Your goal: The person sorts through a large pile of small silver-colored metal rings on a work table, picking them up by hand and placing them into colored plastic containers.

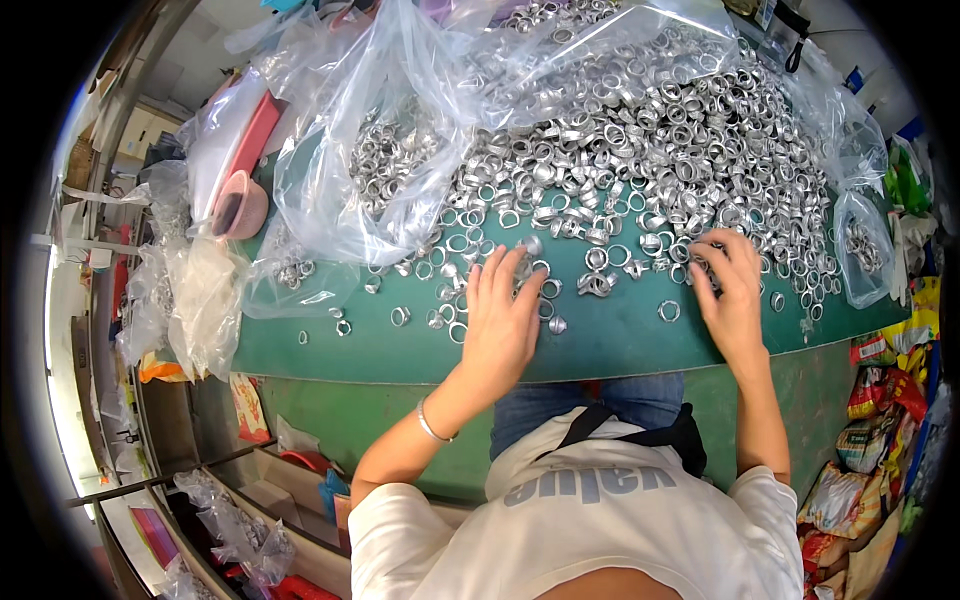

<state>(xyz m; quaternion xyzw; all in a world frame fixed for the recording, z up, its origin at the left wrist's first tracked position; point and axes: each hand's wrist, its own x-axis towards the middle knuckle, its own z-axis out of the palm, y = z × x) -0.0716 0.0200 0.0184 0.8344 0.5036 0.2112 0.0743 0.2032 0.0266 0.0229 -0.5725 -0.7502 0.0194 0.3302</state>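
Note:
A broad heap of silver metal rings covers the far middle and right of a green tabletop. My left hand rests over loose rings at the near edge of the spread, fingers extended and somewhat apart, with a ring close by its fingertips. At the heap's lower right, my right hand bends its fingers down over rings, thumb apart from them. Neither hand visibly holds a ring, though the right fingertips partly hide those beneath. Between the hands lie scattered rings, including a single ring.
Clear plastic bags with rings in them lie on the table's left. A pink cup stands beyond them, and a small bag of rings is at the right edge. Colourful packages line the right; open drawers sit lower left.

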